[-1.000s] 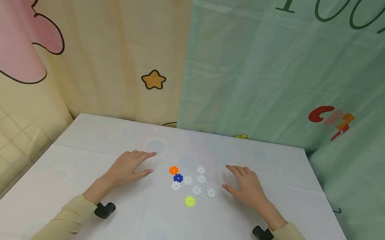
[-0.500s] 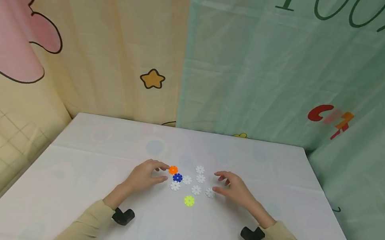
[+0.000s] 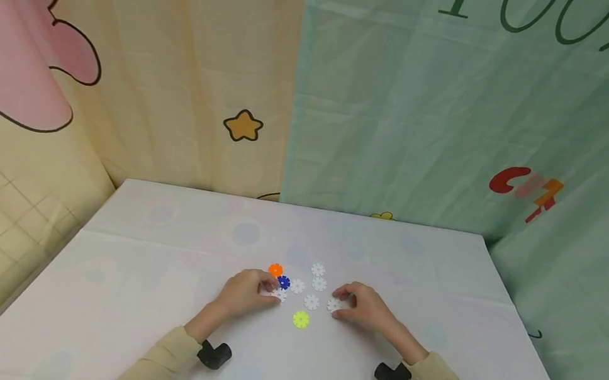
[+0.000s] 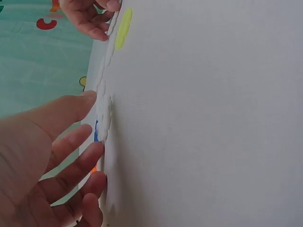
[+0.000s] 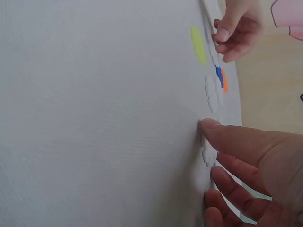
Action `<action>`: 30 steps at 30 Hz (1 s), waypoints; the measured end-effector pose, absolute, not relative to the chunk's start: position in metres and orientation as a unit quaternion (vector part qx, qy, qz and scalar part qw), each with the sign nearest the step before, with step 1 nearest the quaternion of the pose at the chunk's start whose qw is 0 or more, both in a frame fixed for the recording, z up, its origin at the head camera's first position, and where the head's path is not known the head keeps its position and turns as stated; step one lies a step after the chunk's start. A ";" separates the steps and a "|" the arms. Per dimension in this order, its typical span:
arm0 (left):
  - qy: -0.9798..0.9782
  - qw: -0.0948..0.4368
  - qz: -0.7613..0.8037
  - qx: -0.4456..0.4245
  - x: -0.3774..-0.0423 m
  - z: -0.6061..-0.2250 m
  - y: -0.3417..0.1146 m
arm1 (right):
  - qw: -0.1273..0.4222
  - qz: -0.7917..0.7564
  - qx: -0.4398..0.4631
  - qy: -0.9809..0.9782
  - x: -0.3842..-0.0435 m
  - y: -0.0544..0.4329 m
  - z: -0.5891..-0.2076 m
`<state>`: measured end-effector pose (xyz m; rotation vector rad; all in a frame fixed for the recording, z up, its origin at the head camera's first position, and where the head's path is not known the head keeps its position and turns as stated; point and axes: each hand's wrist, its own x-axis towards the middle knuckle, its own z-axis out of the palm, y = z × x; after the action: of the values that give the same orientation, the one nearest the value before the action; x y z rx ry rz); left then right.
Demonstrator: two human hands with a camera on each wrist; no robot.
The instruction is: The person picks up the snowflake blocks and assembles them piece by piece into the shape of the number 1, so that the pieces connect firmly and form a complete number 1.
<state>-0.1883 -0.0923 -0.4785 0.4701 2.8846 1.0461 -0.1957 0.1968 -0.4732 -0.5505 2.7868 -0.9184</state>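
Several notched snowflake building discs lie flat on the white table. My left hand (image 3: 248, 291) reaches in from the left, thumb and bent fingers at the edges of a white disc (image 3: 282, 295). A blue disc (image 3: 284, 282) sits right behind its fingertips, with an orange disc (image 3: 275, 269) just beyond. On the other side, my right hand (image 3: 365, 307) has its thumb and fingers loosely around another white disc (image 3: 333, 306); in the right wrist view the thumb tip is at one end of this white disc (image 5: 207, 153). Both discs are partly covered by the fingers.
Between the hands lie more white discs (image 3: 311, 302), and a yellow-green disc (image 3: 300, 319) is nearest the front. A black wrist camera (image 3: 214, 354) hangs below each forearm. Printed curtains (image 3: 394, 112) close off the table's back and sides.
Both hands have moved inward from wide, spread positions. The left has come right and toward the front to a white disc; the right has come left to another. The discs stay put.
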 end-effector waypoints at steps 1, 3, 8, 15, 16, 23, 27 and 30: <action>0.931 0.016 0.333 0.148 -0.188 -0.480 -0.090 | 0.077 -0.306 -0.180 0.932 -0.195 0.196 -0.474; 0.936 0.010 0.324 0.139 -0.188 -0.481 -0.087 | 0.075 -0.308 -0.172 0.933 -0.195 0.196 -0.474; 0.947 -0.010 0.298 0.124 -0.186 -0.479 -0.080 | 0.072 -0.312 -0.155 0.934 -0.195 0.193 -0.475; 0.951 -0.004 0.294 0.100 -0.183 -0.473 -0.074 | 0.066 -0.320 -0.157 0.932 -0.194 0.193 -0.477; 0.951 -0.003 0.293 0.098 -0.183 -0.473 -0.074 | 0.065 -0.323 -0.161 0.930 -0.194 0.193 -0.478; 0.953 0.000 0.293 0.080 -0.183 -0.476 -0.071 | 0.061 -0.343 -0.189 0.918 -0.194 0.197 -0.481; 0.953 -0.006 0.292 0.085 -0.181 -0.477 -0.070 | 0.070 -0.358 -0.212 0.907 -0.195 0.199 -0.482; 0.952 -0.016 0.290 0.092 -0.179 -0.478 -0.069 | 0.078 -0.375 -0.224 0.896 -0.197 0.198 -0.482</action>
<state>-0.1790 -0.0695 -0.4777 0.2928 3.0223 0.9214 -0.1967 0.1984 -0.4825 -0.6708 2.6831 -1.1234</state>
